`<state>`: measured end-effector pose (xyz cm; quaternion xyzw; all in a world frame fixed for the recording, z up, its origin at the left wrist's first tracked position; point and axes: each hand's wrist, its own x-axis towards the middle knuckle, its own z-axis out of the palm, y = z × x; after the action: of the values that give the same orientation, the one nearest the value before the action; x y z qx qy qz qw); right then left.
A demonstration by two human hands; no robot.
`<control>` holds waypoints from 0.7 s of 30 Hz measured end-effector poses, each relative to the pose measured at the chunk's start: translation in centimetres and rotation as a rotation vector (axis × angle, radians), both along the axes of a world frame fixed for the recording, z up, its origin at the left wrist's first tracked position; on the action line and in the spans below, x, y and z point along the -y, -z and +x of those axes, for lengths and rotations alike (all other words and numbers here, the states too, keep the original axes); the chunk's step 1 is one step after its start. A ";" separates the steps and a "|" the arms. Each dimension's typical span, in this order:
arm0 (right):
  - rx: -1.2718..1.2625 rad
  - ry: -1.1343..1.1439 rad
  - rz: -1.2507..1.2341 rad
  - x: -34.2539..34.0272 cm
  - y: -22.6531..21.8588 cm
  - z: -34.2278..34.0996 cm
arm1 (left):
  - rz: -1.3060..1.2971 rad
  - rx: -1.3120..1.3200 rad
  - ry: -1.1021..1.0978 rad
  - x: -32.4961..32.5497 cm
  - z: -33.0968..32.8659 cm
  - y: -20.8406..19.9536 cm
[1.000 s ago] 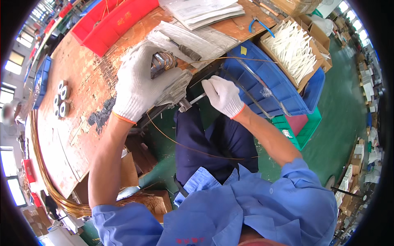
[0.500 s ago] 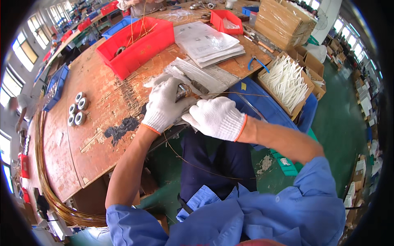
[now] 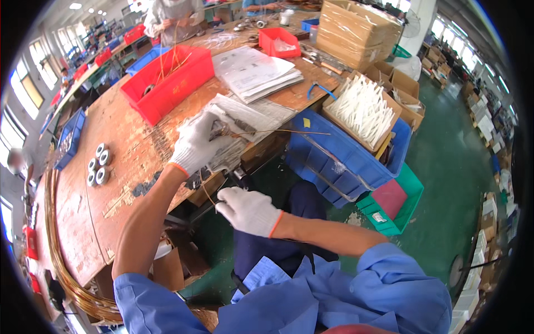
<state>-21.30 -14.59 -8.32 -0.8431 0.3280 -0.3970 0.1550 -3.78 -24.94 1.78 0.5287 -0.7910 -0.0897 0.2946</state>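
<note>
At the table's front edge, my left hand (image 3: 192, 146), in a white knit glove, is closed around a shiny metal ring-shaped part (image 3: 219, 131), largely covered by the fingers. A thin brownish wire (image 3: 295, 132) sticks out to the right from that part. Another stretch of wire runs down from beneath the left hand to my right hand (image 3: 248, 212). Gloved too, my right hand hovers over my lap, fingers pinched on this wire. A dark-handled tool (image 3: 243, 124) lies on clear plastic just beyond the metal part.
Several grey rings (image 3: 102, 173) stand at left, near a large coil of wire (image 3: 57, 234). A red bin (image 3: 167, 83) and papers (image 3: 256, 69) lie farther back. At right are a box of white strips (image 3: 361, 111), a blue crate (image 3: 322, 161) and a green bin (image 3: 409, 195).
My right hand has moved away from the left hand, down toward my lap, drawing the wire with it. My left hand still grips the metal part. The whole view has shifted somewhat.
</note>
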 end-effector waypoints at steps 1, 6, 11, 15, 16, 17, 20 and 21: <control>-0.017 0.024 0.128 -0.2 0.3 0.4 | 0.041 -0.025 -0.018 -0.2 -0.3 -0.4; 0.201 -0.184 1.137 0.2 3.0 0.0 | 0.038 0.007 -0.094 -0.7 -0.2 0.1; 0.532 0.107 1.182 3.5 7.2 -4.0 | 0.076 -0.027 -0.078 -0.2 -0.5 0.0; 0.463 0.281 0.816 4.9 1.7 -5.7 | 0.064 0.007 -0.086 0.0 -0.2 0.4; 0.411 0.310 0.640 4.8 1.0 -5.8 | 0.075 0.007 -0.075 0.0 -0.1 0.2; 0.385 0.335 0.434 3.9 -0.5 -5.7 | 0.049 0.084 -0.101 -0.1 -0.2 -0.2; 0.383 0.084 0.288 1.3 -5.4 -6.2 | 0.106 0.152 -0.220 -1.3 -1.9 -3.2; 0.358 0.055 0.279 1.1 -6.0 -5.9 | 0.017 0.118 -0.195 -1.4 -2.1 -4.6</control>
<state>-27.19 -15.70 -2.30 -0.7203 0.3699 -0.4950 0.3150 -5.86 -23.51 6.34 0.6098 -0.7511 -0.0359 0.2503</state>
